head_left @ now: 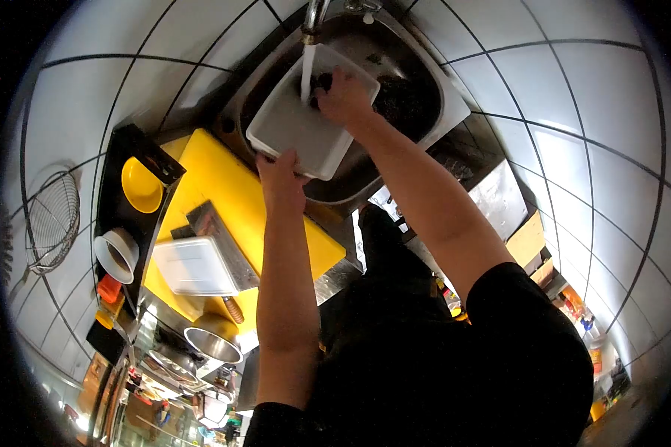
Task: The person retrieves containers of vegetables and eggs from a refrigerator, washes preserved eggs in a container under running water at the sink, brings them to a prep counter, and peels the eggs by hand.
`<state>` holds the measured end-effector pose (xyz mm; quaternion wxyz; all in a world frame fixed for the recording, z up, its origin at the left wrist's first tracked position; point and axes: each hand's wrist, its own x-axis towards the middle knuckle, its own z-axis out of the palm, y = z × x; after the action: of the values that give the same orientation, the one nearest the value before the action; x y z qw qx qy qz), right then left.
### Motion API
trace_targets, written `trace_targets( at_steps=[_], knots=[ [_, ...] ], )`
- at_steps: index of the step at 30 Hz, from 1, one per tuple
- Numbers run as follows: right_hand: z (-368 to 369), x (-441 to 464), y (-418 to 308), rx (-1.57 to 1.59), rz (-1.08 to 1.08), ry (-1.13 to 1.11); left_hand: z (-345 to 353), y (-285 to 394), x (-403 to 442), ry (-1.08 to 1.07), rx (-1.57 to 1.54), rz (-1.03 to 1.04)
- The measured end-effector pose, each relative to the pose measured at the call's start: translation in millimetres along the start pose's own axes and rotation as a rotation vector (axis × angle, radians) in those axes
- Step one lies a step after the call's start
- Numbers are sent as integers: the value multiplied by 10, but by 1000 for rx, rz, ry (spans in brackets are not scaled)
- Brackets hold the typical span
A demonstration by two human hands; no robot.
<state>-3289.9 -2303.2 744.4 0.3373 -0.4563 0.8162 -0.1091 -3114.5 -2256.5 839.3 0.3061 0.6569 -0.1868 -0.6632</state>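
A white rectangular plastic container is held tilted over the steel sink. Its near left corner is in the grip of my left hand, fingers closed round the rim. Inside the container, toward the far end, is my right hand. Its fingers are bent over a dark pad, mostly hidden by the hand. From the metal faucet, a stream of water runs down into the container, close beside my right hand.
A yellow cutting board lies left of the sink, carrying a cleaver and a white lid. A yellow bowl and a white bowl stand farther left. A steel bowl is below. Tiled walls enclose both sides.
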Motion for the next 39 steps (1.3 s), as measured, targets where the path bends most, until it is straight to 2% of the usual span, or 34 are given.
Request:
trace_targets(
  at_steps=[2,3,6,8,9,12,14,17,20,21,24,25,28,31,34,37,39],
  knots=[
    [105,7,-139,88,123,10,3,20,-120,37,29,42],
    [110,27,-167,121,121,-12,6,38,-155,55,43,66],
    [150,87,-203,205,76,-38,12,46,-193,15,148,308],
    [232,82,-204,240,-2,-7,70,157,-337,58,216,355],
    [271,94,-226,335,38,-13,132,257,-440,80,249,379],
    [205,80,-348,548,106,-36,239,450,-666,178,453,360],
    [129,-77,-436,588,93,-65,224,463,-690,214,580,469],
    [195,-209,-602,880,244,-115,245,514,-717,373,856,583],
    [134,-309,-716,995,344,-356,264,537,-794,477,982,628],
    [298,-330,-712,1234,165,-288,293,558,-854,487,981,628],
    [498,-320,-864,1448,25,-280,245,514,-901,542,1008,739],
    [532,-363,-927,1442,96,-225,219,497,-906,566,1021,793],
    [328,-520,-1089,1660,55,-338,190,512,-929,626,1077,892],
    [550,-418,-1193,1947,10,-396,123,506,-911,671,1163,1019],
    [349,-506,-1275,2012,-79,-511,127,508,-926,675,1210,1208],
    [485,-424,-1362,2098,-122,-329,193,514,-931,702,1293,1249],
    [305,-488,-1204,2032,-103,-379,257,521,-951,652,1268,1192]
  ],
)
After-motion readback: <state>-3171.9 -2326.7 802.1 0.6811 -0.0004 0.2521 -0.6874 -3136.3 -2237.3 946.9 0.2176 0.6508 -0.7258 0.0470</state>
